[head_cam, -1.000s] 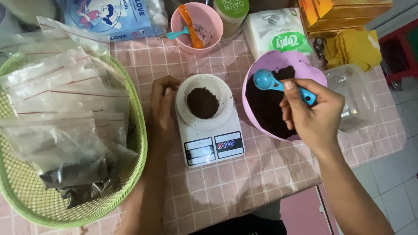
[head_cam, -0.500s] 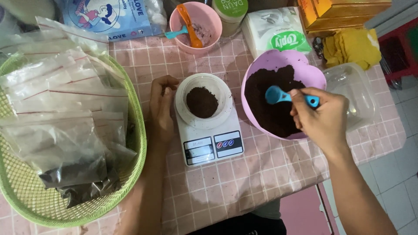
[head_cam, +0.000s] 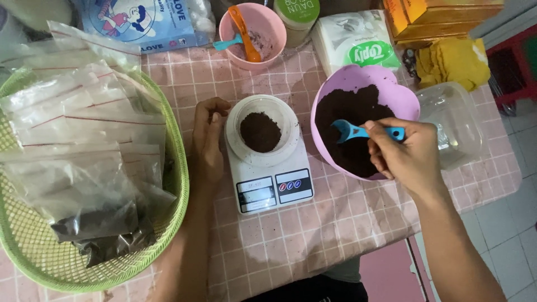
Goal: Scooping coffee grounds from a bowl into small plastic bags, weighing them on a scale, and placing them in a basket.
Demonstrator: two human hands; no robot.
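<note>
Blue plastic scoop (head_cam: 358, 132) is dipping into dark brown powder in the purple plastic bowl (head_cam: 391, 92), right on the pink checked counter (head_cam: 335, 223) | right hand (head_cam: 408, 156) grip is pinching its handle | left hand (head_cam: 208, 142) is resting curled, holding nothing, touching the white digital scale (head_cam: 271, 168) at its left.

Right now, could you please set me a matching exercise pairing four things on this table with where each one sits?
Things:
1. blue spoon
2. white cup of brown powder
3. orange spoon
4. clear plastic bags

Places:
A. in the green mesh basket
B. in the small pink cup
C. on the white kitchen scale
D. in the right hand, dipped into the purple bowl

Pairs: 1-D, 2-C, 3-B, 4-A
</note>
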